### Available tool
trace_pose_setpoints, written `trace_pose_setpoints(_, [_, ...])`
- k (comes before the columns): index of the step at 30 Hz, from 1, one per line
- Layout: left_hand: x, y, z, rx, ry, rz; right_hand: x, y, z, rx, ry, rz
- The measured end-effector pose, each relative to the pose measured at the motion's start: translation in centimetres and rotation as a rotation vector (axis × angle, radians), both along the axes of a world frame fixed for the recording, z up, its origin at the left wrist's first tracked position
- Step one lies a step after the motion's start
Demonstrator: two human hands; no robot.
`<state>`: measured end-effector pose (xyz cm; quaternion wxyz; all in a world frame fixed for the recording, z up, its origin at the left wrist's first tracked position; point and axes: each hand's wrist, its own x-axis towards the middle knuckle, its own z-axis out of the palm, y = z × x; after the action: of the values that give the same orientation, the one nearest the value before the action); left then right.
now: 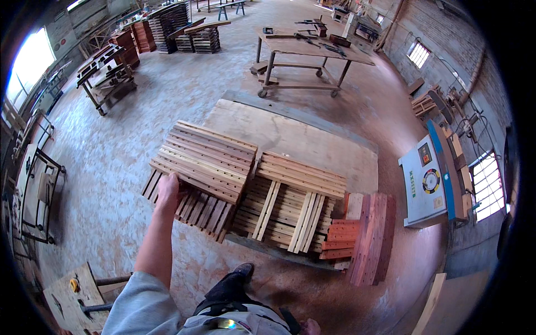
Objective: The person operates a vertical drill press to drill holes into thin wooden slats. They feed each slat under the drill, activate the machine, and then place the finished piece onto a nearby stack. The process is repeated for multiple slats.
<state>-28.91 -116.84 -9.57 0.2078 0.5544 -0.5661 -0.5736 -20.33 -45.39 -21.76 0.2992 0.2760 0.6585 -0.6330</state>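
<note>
My left hand (167, 188) reaches forward and rests on the near left corner of a slatted wooden panel (206, 159), fingers over its edge. That panel lies on top of a stack of more slatted panels (279, 209) on a big flat board (312, 145) on the floor. Only the fingertips of my right hand (310, 326) show at the lower edge, holding nothing that I can see. My dark shoe (237, 279) stands just in front of the stack.
Reddish boards (368, 237) lean beside the stack on the right. A wheeled workbench (307, 53) with tools stands behind. Stacked wood (173, 25) and trolleys (109, 75) line the far left. A machine panel (427, 181) is at the right wall.
</note>
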Motion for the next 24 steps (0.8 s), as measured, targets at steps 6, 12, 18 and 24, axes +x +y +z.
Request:
trace_pose_setpoints(6, [1.2, -2.0, -2.3, -0.037, 0.097, -0.076, 1.1, 2.0, -3.1, -0.004, 0.008, 0.072])
trace_pose_setpoints(12, [-2.4, 5.9, 5.1, 0.086, -0.047, -0.243, 3.2, 2.6, -4.9, 0.173, 0.089, -0.044])
trace_pose_setpoints(18, [-13.0, 20.0, 2.9, 0.974, 0.469, -0.617, 2.8, 1.9, -5.1, 0.032, -0.181, -0.247])
trace_pose_setpoints(24, [-23.2, 24.7, -4.8, 0.891, 0.572, -0.13, 4.3, -2.2, 3.6, 0.091, -0.183, -0.451])
